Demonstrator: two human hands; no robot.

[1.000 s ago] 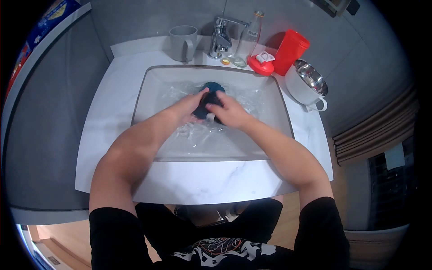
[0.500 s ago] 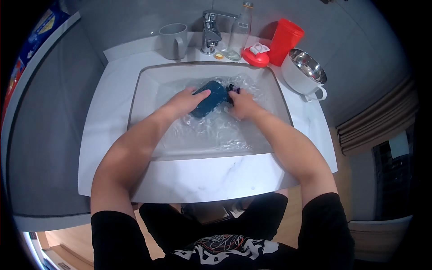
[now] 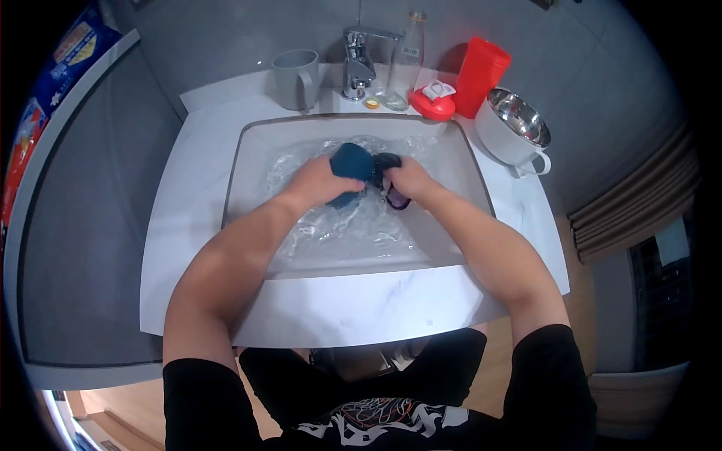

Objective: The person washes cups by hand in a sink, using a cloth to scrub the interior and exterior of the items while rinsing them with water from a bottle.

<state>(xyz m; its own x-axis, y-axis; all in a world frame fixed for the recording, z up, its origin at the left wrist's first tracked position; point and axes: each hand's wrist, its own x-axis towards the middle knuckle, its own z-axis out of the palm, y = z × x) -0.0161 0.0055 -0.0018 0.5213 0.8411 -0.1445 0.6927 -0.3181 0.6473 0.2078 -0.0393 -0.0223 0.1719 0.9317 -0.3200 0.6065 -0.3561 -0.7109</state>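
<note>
My left hand (image 3: 320, 182) is closed round a teal cup-shaped vessel (image 3: 351, 162), which is tilted and partly in the water of the white sink (image 3: 301, 270). The thumb lies across its near side. Just right of it, my right hand (image 3: 411, 180) grips a black lid-like piece (image 3: 386, 161) with a purple rim (image 3: 398, 200) at its lower end. The two things are side by side, close together; whether they touch I cannot tell. The water around both hands is rippled, and it blurs their lower parts.
Behind the sink stand a grey mug (image 3: 295, 81), a chrome faucet (image 3: 357, 68), a small yellow cap (image 3: 371, 103) and a clear glass bottle (image 3: 406, 64). Further right are a red lid (image 3: 432, 105), a red tumbler (image 3: 482, 75) and a white steel-lined cup with a handle (image 3: 511, 129).
The teal vessel has turned more upright and moved slightly. My right hand has lifted or turned the black piece, so more of it and its purple rim now show. The view has shifted slightly.
</note>
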